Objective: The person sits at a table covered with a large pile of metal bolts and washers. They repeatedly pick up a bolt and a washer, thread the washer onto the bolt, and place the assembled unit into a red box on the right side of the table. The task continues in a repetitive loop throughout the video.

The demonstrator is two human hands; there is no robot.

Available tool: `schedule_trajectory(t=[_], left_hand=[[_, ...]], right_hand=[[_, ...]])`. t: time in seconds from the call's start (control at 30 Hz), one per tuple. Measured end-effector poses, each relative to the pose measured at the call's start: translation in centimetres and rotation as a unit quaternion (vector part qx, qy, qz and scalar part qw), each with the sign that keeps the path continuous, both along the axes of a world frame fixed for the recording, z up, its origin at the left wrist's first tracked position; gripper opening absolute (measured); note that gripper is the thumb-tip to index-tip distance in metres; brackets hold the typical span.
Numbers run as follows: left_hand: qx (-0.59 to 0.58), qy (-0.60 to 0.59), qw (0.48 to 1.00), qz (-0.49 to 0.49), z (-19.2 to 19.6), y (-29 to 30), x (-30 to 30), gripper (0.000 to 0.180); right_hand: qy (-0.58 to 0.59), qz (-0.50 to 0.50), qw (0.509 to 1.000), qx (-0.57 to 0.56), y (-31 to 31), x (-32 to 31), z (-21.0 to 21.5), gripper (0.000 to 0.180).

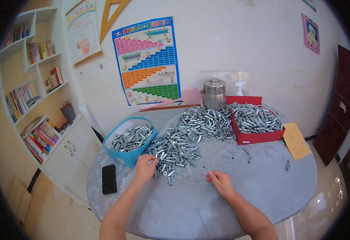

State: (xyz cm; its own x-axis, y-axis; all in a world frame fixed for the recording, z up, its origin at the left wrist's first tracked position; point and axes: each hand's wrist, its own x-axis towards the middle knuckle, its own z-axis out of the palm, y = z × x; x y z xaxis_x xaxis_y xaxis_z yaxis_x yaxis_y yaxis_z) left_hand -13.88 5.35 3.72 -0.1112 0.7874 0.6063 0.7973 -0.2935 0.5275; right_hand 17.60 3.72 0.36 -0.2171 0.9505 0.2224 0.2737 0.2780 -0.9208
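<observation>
Broadly, one round desk point(263, 192) under a grey patterned cover. Far centre: a long heap of silver sleeve bolts point(183, 136), trailing toward the near left. Far right: red tray point(257, 137), filled with the same bolts. Left: blue basket point(130, 157), part filled. Near left: black phone point(109, 179), lying flat. Left hand point(145, 168) sits at the heap's near end, fingers curled on a bolt point(151, 161); its long axis cannot be told. Right hand point(220, 182), right of the heap, fingers pinched among scattered washers point(201, 168); hold unclear. The left hand is nearer the heap.
</observation>
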Motion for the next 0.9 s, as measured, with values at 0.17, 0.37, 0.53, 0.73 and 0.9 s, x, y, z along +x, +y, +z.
schedule_trajectory(t=[0.17,0.37,0.53,0.73,0.9], left_hand=[[-0.087,0.081,0.992,-0.032,-1.0,-2.0,4.8,0.019],[-0.131,0.097,0.987,-0.006,-3.0,-1.5,5.0,0.018],[-0.139,-0.143,0.977,-0.078,-2.8,-2.2,7.3,0.019],[-0.136,-0.139,0.959,-0.204,-2.8,-4.4,12.5,0.019],[-0.138,-0.145,0.959,-0.201,-2.4,-4.6,13.5,0.021]], right_hand=[[-0.022,-0.009,1.000,0.000,0.7,0.3,-0.9,0.029],[-0.010,-0.002,1.000,-0.028,1.1,0.6,-0.4,0.027],[0.038,-0.012,0.999,-0.024,1.4,0.2,-2.0,0.027],[-0.046,0.071,0.996,0.023,-0.2,-0.6,0.3,0.026],[-0.018,0.069,0.997,0.005,0.1,-0.6,-0.6,0.024]])
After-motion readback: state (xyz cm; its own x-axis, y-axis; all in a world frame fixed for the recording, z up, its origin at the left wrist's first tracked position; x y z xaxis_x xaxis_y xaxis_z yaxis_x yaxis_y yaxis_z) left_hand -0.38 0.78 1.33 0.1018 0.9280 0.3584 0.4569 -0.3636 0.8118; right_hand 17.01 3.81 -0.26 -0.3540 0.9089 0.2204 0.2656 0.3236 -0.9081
